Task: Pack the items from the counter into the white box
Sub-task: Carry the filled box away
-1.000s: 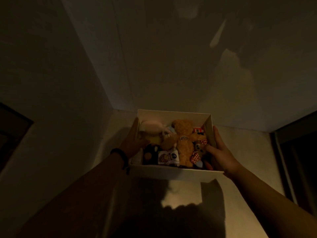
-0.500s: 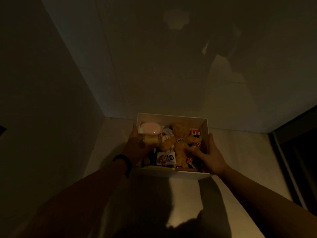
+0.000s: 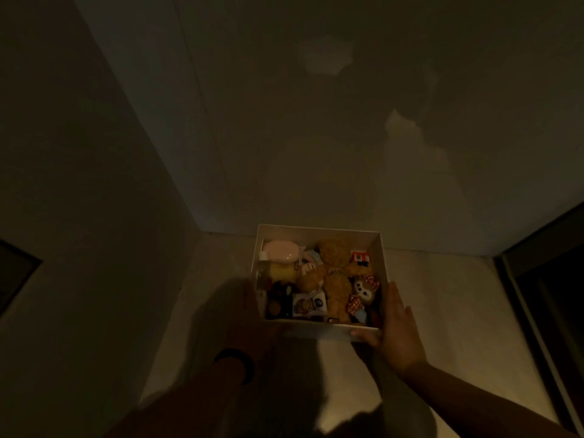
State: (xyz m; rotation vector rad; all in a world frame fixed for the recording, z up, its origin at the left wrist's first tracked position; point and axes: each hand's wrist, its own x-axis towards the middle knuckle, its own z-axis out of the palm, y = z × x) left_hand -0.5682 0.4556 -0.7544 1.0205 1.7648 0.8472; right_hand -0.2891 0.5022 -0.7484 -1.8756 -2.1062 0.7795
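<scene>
Left hand (image 3: 251, 311) at the left wall of the white box (image 3: 316, 332), too dark to tell the grip. Full of toys (image 3: 335, 279), sits between both hands on the counter (image 3: 442, 295). Right hand (image 3: 399, 330) flat on the right wall, fingers straight.

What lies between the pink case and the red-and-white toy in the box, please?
In the head view, the teddy bear's head, with a pale blue item beside it.

Dim corner — pale walls (image 3: 316, 137), light counter (image 3: 458, 311) — dark window frame (image 3: 543, 279) right.
</scene>
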